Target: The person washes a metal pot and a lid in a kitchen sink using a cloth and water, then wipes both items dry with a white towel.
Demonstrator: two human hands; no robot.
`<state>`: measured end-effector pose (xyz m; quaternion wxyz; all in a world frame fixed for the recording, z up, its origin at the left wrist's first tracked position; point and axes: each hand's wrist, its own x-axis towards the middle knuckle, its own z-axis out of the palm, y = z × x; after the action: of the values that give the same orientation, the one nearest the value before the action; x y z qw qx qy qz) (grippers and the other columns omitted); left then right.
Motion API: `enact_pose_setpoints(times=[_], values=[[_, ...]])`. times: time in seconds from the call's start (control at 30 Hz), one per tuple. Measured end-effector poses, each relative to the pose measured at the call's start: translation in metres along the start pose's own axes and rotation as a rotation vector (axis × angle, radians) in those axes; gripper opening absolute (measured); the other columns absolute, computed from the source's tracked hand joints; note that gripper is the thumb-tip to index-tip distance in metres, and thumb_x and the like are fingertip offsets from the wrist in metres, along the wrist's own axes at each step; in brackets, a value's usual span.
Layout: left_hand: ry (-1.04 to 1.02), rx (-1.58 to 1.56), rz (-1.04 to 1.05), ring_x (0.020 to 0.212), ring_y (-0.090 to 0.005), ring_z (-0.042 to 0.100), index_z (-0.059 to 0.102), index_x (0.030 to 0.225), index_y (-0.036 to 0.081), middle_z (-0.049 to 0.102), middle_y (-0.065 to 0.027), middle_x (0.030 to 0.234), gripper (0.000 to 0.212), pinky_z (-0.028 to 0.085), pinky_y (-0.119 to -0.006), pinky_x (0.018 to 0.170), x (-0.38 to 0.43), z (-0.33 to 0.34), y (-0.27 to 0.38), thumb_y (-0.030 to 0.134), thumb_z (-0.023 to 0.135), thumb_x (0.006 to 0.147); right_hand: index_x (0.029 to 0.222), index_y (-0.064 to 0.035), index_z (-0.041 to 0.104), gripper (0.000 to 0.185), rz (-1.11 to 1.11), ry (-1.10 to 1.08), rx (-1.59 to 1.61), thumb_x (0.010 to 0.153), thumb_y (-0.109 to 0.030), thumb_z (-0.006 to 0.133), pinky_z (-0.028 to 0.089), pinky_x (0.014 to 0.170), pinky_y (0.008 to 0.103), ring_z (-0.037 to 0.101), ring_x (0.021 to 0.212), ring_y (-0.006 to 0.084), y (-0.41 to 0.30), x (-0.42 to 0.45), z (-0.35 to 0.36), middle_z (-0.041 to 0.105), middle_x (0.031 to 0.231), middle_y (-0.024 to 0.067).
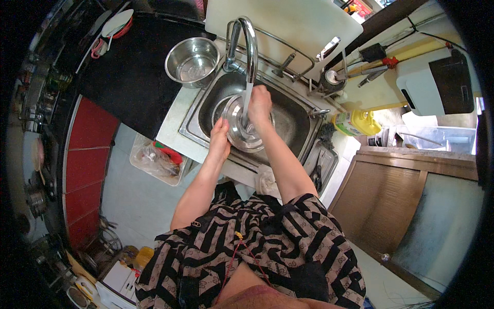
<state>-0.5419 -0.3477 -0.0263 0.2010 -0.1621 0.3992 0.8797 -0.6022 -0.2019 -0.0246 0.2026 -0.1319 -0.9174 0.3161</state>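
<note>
A round, shiny stainless-steel vessel (237,133), a bowl or a lid, is tilted over the sink basin (295,131). My left hand (220,139) grips its near-left rim, thumb on top. Curled over the vessel's right side is my right hand (260,104); its fingertips are hidden, so whether it holds something cannot be told. Water (247,98) runs from the curved chrome faucet (251,46) into the vessel beside my right hand. Part of another round metal rim (217,110) shows behind the vessel, inside the basin.
A stainless-steel pot (192,63) stands on the counter left of the faucet. Right of the sink are a yellow detergent bottle (353,123), a dark scouring pad (327,133) and a metal tray (331,164) with scissors (317,174). A cloth (266,179) hangs at the front edge.
</note>
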Motion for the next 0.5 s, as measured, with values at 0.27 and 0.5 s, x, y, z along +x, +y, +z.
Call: enact_pose_setpoints(times=[0.27, 0.5], values=[[0.005, -0.126, 0.017, 0.111, -0.0208, 0.048, 0.039, 0.129, 0.004, 0.049, -0.0098, 0.123, 0.034, 0.04, -0.035, 0.094, 0.016, -0.009, 0.011, 0.016, 0.034, 0.097, 0.087, -0.0068, 0.057, 0.017, -0.297, -0.2, 0.372, 0.072, -0.01, 0.062, 0.043, 0.077, 0.0427, 0.053, 0.088, 0.0325, -0.054, -0.058, -0.013, 0.055, 0.094, 0.0128], [0.072, -0.179, 0.042, 0.111, -0.0204, 0.049, 0.04, 0.127, 0.003, 0.05, -0.0099, 0.121, 0.033, 0.039, -0.036, 0.096, 0.006, -0.001, 0.023, 0.014, 0.034, 0.096, 0.09, -0.0083, 0.055, 0.022, -0.255, -0.159, 0.035, 0.072, -0.017, 0.063, 0.043, 0.078, 0.0388, 0.049, 0.092, 0.0305, -0.016, -0.084, -0.042, 0.051, 0.101, 0.0104]])
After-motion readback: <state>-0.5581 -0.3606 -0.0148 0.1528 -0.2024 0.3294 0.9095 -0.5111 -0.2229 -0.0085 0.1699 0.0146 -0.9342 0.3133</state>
